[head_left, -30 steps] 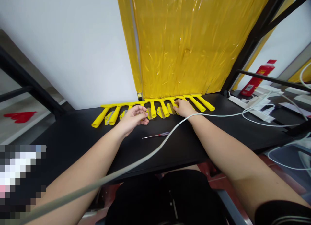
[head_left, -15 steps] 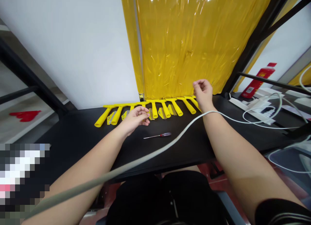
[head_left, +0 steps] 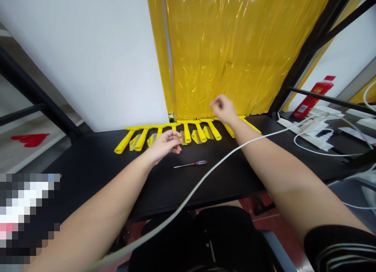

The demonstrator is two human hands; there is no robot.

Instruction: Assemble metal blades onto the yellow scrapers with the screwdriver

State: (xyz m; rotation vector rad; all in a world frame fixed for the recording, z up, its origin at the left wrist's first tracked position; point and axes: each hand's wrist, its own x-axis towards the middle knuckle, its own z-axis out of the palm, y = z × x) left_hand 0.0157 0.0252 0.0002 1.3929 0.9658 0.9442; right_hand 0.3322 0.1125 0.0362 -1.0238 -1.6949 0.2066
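Observation:
My left hand (head_left: 167,144) hovers at the near side of a row of yellow T-shaped plastic handles (head_left: 141,140), its fingers loosely curled and apart, with nothing visible in them. Above the right part of that row, in front of the yellow curtain, is my right hand (head_left: 223,109). Its fingers curl inward but are smeared by motion, so whatever they may hold cannot be made out. Small yellow pieces with grey blades (head_left: 195,137) lie between the handles. A screwdriver (head_left: 192,164) with a clear purple-red handle rests on the black table (head_left: 223,182), nearer to me.
A white cable (head_left: 188,197) hangs across the view, passing in front of my right forearm. Power strips (head_left: 308,131) and a red bottle (head_left: 315,97) stand at right, behind a black frame bar. Yellow plastic curtain (head_left: 235,48) and a white panel (head_left: 96,56) close off the back.
My right hand has moved left above the row, uncovering the handle at the right end. The cable has swung lower on its left part. My left hand stays in place.

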